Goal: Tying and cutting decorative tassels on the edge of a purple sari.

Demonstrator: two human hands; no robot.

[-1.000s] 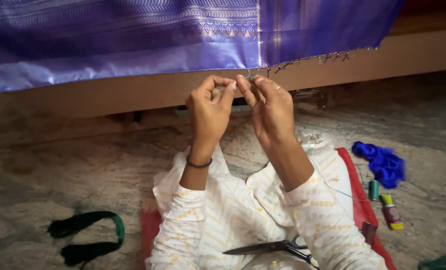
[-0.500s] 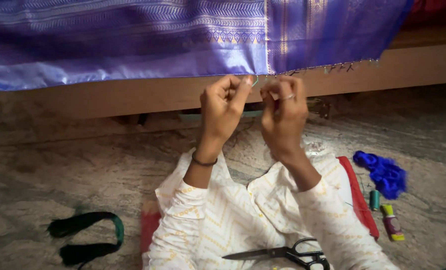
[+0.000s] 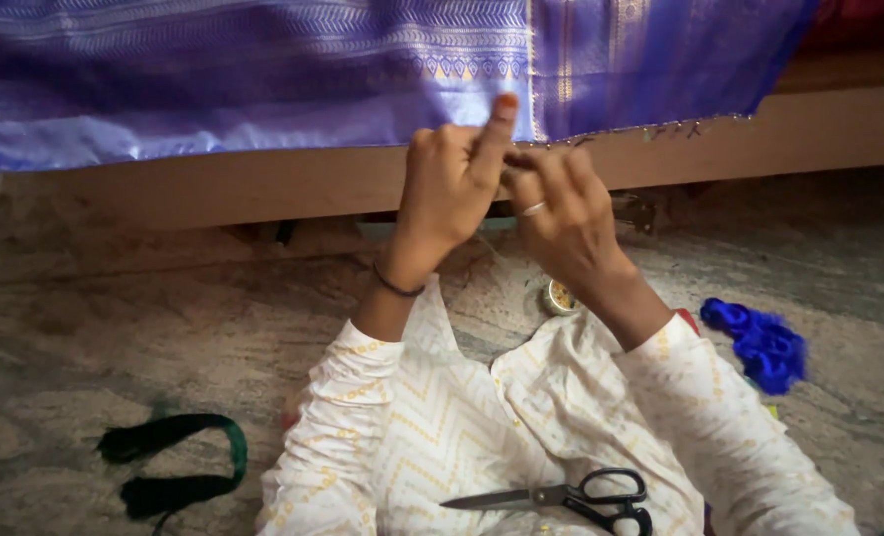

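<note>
Both hands raised to the hanging hem of the purple silk cloth [image 3: 263, 89], at the lower edge where it drapes over the wooden bed frame [image 3: 263, 184]. Left hand [image 3: 447, 189] closed into a loose fist with the index finger pointing straight up against the cloth, thumb and remaining fingers [image 3: 432, 149] pinched together on what looks like a fine thread or tassel at the hem; too small to tell exactly. Right hand [image 3: 566, 213] just beside it, touching the left at the fingertips, its fingers curled together on the same spot of the border. Worked spot directly above and between both hands, at the junction of the pale panel and the darker gold-striped panel. Hem's long axis left to right along the bed frame, with a row of small knotted tassels [image 3: 670, 129] already hanging to the right of the hands. Both hands about equally near, the right a shade closer to the finished tassels.

Below, on the stone floor [image 3: 115, 328]: black-handled scissors [image 3: 571, 493] on the lap, blades pointing left; a bundle of blue thread [image 3: 759, 342] near the right elbow; a dark green thread hank [image 3: 179, 462] well apart to the left; a small round spool [image 3: 559, 298] under the right wrist.
</note>
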